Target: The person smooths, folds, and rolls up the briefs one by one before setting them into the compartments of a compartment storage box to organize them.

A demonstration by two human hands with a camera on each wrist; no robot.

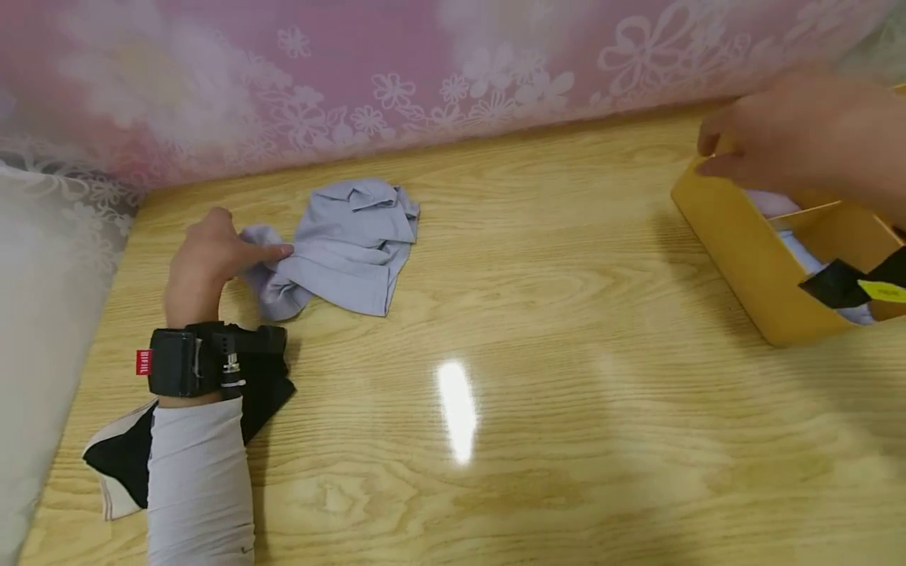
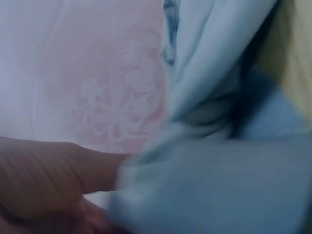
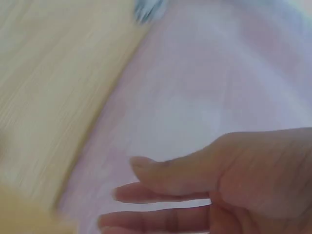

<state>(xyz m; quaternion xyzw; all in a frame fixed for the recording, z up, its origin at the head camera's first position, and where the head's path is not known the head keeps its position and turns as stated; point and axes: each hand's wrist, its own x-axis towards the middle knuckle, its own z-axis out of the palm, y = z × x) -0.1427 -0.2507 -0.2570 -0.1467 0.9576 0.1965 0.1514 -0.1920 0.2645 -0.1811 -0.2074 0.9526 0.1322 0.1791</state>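
A crumpled grey-blue cloth (image 1: 354, 244) lies on the table's left half, and my left hand (image 1: 208, 259) pinches its left end between thumb and fingers. That cloth (image 2: 209, 185) fills much of the left wrist view, blurred, with part of the left hand (image 2: 44, 180) at its edge. Over the far left corner of a yellow box (image 1: 736, 267) hovers my right hand (image 1: 800, 137), blurred. Seen in the right wrist view, the right hand (image 3: 195, 180) has its thumb and fingers apart and nothing between them. Pale folded cloth (image 1: 800, 250) shows in the box's compartments.
Beneath the left forearm lies a black cloth with a pale edge (image 1: 123, 460). The wooden table (image 1: 538, 330) meets a pink flowered curtain (image 1: 396, 79) at the back. White fabric (image 1: 42, 314) borders the left side. A black strip with a yellow label (image 1: 881, 291) crosses the box.
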